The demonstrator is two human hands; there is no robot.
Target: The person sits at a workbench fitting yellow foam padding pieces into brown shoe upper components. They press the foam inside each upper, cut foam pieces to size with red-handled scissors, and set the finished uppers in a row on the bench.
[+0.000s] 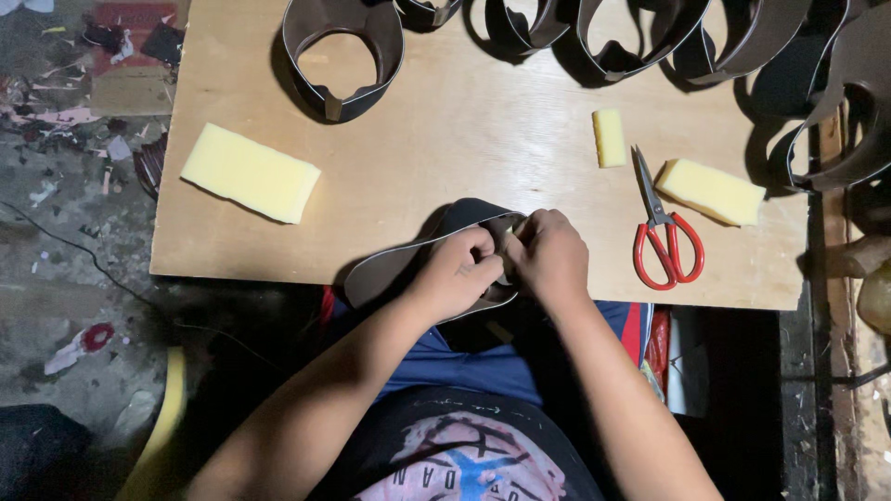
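Note:
A dark shoe-upper piece (399,264) with a pale edge lies at the near edge of the wooden board (464,139). My left hand (459,274) pinches its folded end from the left. My right hand (552,255) grips the same end from the right, fingers curled over it. Both hands meet at the piece's far tip, which they mostly hide. A small pale bit shows between the thumbs; I cannot tell what it is.
Red-handled scissors (664,232) lie right of my hands. Yellow foam blocks sit at the left (249,173), right (710,190) and a small one (609,137) between. Several looped dark uppers (343,56) line the board's far edge. Littered floor lies to the left.

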